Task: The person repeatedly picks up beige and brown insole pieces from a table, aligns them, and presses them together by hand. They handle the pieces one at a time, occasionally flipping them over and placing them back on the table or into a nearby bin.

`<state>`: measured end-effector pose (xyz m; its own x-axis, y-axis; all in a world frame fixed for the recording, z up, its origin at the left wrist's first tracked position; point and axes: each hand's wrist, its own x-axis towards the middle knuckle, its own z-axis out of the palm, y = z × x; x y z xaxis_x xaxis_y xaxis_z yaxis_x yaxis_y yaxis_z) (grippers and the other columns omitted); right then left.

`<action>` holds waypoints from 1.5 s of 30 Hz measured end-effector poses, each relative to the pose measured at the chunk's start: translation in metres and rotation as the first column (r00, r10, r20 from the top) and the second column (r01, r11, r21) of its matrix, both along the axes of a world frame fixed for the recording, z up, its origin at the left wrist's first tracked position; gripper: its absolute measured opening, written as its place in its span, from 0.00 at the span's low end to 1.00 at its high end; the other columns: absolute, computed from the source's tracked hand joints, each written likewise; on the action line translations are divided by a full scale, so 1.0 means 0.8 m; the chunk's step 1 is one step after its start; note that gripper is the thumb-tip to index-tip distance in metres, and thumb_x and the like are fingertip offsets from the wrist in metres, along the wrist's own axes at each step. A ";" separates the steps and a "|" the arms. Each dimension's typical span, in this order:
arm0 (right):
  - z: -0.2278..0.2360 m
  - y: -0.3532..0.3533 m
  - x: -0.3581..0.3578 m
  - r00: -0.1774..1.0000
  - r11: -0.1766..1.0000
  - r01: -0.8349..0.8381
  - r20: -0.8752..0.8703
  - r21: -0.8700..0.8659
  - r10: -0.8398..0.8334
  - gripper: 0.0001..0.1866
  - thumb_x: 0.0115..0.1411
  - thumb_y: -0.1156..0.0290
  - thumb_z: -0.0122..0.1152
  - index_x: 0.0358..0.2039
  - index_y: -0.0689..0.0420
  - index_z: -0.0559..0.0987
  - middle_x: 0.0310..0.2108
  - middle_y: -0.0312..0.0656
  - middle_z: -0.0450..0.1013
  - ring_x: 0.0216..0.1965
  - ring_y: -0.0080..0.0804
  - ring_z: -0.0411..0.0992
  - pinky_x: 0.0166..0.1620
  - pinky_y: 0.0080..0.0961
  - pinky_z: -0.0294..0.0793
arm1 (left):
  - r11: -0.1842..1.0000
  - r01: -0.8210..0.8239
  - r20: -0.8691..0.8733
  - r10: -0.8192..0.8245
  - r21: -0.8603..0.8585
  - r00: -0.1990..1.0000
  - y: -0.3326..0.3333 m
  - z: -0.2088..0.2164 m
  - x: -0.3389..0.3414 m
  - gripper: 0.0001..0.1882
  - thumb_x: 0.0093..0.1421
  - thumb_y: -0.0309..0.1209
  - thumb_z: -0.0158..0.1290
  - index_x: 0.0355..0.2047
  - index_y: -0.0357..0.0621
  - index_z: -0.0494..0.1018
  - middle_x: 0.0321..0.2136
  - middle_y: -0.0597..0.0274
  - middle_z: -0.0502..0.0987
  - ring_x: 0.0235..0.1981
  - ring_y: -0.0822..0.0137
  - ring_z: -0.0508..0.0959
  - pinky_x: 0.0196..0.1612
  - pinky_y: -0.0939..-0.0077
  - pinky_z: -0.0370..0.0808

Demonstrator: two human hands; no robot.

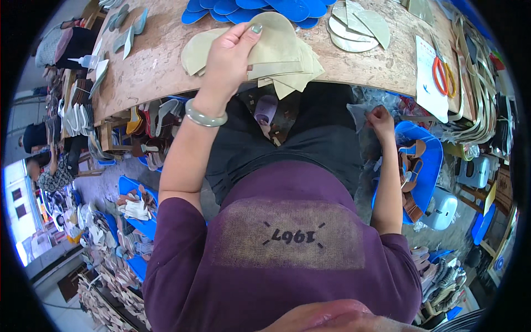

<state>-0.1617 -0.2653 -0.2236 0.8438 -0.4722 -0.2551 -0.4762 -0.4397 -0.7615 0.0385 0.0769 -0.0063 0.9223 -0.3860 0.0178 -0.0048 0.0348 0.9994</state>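
My left hand [229,58], a bracelet on its wrist, is above the worktable's near edge. Between its thumb and fingers it pinches a beige round-ended sheet piece [276,41]. Right under that lies a fanned stack of similar beige pieces [298,80], partly jutting past the table edge. More beige pieces [193,52] lie left of the hand, partly hidden by it. Low beyond the table's edge, to the right of my lap, my right hand [380,122] is closed on a thin translucent film piece [358,115].
Blue rounded pieces [249,8] are piled at the table's far side, beside pale half-round pieces [359,27]. Orange-handled scissors [441,74] lie on a white sheet at right. A blue basket [434,166] of brown sandals stands by my right arm. Other people are far left.
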 end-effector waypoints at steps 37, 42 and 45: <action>0.313 0.095 0.167 0.685 0.901 0.222 0.717 -0.373 0.128 0.13 0.59 0.74 0.54 0.44 0.62 0.78 0.32 0.44 0.76 0.32 0.30 0.75 0.38 0.25 0.73 | 0.951 0.079 0.895 -0.307 0.298 0.323 0.036 0.219 -0.166 0.13 0.55 0.31 0.53 0.39 0.39 0.68 0.38 0.54 0.73 0.35 0.56 0.76 0.36 0.65 0.73; 0.300 0.243 0.094 0.408 0.921 -0.017 0.838 -0.390 0.362 0.10 0.58 0.78 0.52 0.39 0.65 0.77 0.37 0.47 0.75 0.37 0.34 0.74 0.43 0.27 0.72 | 0.997 0.046 0.558 -0.069 0.055 0.827 0.025 0.061 -0.141 0.29 0.68 0.33 0.43 0.64 0.30 0.49 0.61 0.45 0.61 0.63 0.56 0.61 0.63 0.68 0.58; 0.307 0.274 0.085 0.423 0.921 -0.344 0.845 -0.183 0.326 0.08 0.54 0.81 0.55 0.36 0.63 0.76 0.33 0.45 0.73 0.36 0.32 0.74 0.42 0.27 0.73 | 0.994 0.059 0.339 -0.025 -0.092 0.940 0.014 0.022 -0.152 0.25 0.67 0.24 0.40 0.64 0.35 0.53 0.58 0.43 0.64 0.59 0.53 0.67 0.59 0.67 0.65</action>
